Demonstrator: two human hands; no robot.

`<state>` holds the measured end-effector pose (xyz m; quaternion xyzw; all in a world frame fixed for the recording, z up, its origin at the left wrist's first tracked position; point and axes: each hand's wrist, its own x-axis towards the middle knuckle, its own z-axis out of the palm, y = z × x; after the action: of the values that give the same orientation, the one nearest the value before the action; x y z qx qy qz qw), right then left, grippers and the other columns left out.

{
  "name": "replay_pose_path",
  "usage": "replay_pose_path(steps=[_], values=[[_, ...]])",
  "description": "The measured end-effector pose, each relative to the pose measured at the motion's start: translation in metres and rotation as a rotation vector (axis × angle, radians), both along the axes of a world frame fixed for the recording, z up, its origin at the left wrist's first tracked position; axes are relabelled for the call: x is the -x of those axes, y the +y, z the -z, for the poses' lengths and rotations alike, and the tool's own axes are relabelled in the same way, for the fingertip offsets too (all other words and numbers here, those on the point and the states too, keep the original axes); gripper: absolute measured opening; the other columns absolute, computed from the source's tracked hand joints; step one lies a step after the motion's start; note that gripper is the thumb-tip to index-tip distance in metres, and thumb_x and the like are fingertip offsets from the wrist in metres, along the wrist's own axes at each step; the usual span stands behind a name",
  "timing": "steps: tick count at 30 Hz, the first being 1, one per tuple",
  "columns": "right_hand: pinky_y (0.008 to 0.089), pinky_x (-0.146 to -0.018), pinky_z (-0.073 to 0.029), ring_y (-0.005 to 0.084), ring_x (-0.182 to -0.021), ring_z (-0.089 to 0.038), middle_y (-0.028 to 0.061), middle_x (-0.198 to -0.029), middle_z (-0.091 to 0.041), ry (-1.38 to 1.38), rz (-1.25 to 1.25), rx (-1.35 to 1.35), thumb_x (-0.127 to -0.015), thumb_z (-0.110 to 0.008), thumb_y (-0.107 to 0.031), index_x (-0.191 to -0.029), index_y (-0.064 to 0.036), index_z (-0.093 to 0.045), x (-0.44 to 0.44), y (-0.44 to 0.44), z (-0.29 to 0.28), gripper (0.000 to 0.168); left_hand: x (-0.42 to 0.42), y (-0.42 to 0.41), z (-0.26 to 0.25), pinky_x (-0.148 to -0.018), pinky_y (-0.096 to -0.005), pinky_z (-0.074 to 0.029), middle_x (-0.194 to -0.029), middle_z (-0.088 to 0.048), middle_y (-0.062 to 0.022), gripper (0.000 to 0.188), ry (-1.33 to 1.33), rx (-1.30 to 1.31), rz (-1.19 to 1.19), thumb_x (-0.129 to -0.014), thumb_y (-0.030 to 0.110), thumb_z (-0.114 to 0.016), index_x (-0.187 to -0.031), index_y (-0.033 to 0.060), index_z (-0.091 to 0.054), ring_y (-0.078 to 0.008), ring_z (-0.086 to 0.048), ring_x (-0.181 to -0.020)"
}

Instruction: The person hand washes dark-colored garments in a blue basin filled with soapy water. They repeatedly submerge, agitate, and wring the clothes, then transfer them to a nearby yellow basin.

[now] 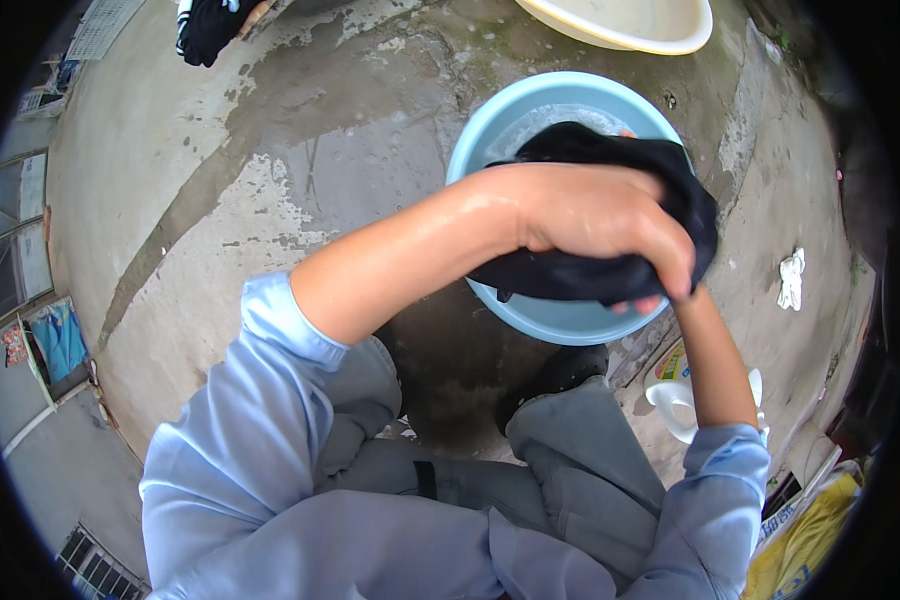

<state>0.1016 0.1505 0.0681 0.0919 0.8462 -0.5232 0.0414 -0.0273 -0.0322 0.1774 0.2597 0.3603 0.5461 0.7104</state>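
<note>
A wet-looking black cloth garment (570, 276) is bunched up over a light blue plastic basin (487, 127). My left hand (607, 210) reaches across from the left and grips the garment from above, its thumb side bent downward and slightly blurred. From the lower right, my right hand (688, 300) meets the same cloth; most of it is hidden behind the fabric and my left hand. Pink fingertips peek out at the cloth's upper and lower edges. Sudsy water (562, 120) shows inside the basin beyond the garment. Both forearms are bare below rolled light blue sleeves.
A cream basin (615, 37) stands beyond the blue one. A white jug with a handle (671, 397) is beside my right forearm. A white cloth (791, 279) lies on the concrete ground (217, 187) at right. Black fabric (208, 34) is at the far left, a yellow sack (802, 536) lower right.
</note>
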Motion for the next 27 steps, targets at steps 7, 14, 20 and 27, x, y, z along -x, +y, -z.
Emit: replay_pose_path(steps=[7, 14, 20, 27], values=[[0.0345, -0.098, -0.039, 0.0245, -0.109, -0.051, 0.0109, -0.118, -0.055, -0.188, 0.100, 0.179, -0.064, -0.075, -0.008, -0.121, 0.001, -0.053, -0.030, 0.035, -0.009, 0.062, 0.024, -0.018, -0.026, -0.056, -0.0268, -0.049, -0.069, -0.066, -0.0128, 0.011, -0.122, -0.194, -0.036, -0.071, 0.006, -0.066, -0.073, -0.0045, -0.067, -0.0168, -0.060, -0.057], [0.0229, -0.082, -0.042, 0.0129, -0.085, -0.055, 0.0024, -0.094, -0.064, -0.253, 0.283, 0.207, -0.053, -0.068, -0.012, -0.109, 0.001, -0.063, -0.018, 0.034, -0.096, 0.057, 0.050, -0.034, 0.059, -0.062, -0.0324, -0.055, -0.078, -0.062, -0.0208, 0.057, -0.222, 0.067, -0.395, -0.078, 0.040, -0.057, -0.105, -0.0104, -0.057, -0.0248, -0.061, -0.062], [0.0247, -0.068, -0.049, 0.0161, -0.073, -0.061, 0.0098, -0.087, -0.065, -0.535, 0.314, 0.180, -0.066, -0.066, -0.018, -0.100, 0.008, -0.063, 0.010, 0.049, -0.057, 0.043, 0.031, -0.012, 0.150, -0.074, -0.0358, -0.056, -0.093, -0.067, -0.0188, 0.044, -0.194, 0.461, -0.613, -0.079, 0.025, -0.071, -0.104, -0.0090, -0.059, -0.0243, -0.067, -0.081], [0.0406, -0.094, -0.048, 0.0393, -0.111, -0.059, 0.0296, -0.124, -0.054, -0.526, 0.071, -0.714, -0.066, -0.075, -0.052, -0.136, 0.005, -0.036, 0.028, 0.012, 0.057, 0.099, -0.022, 0.019, 0.197, -0.090, -0.0498, -0.047, -0.133, -0.031, -0.0294, 0.075, 1.355, 0.685, -0.551, -0.072, 0.007, -0.070, -0.137, 0.0188, -0.035, -0.0477, -0.057, -0.101]])
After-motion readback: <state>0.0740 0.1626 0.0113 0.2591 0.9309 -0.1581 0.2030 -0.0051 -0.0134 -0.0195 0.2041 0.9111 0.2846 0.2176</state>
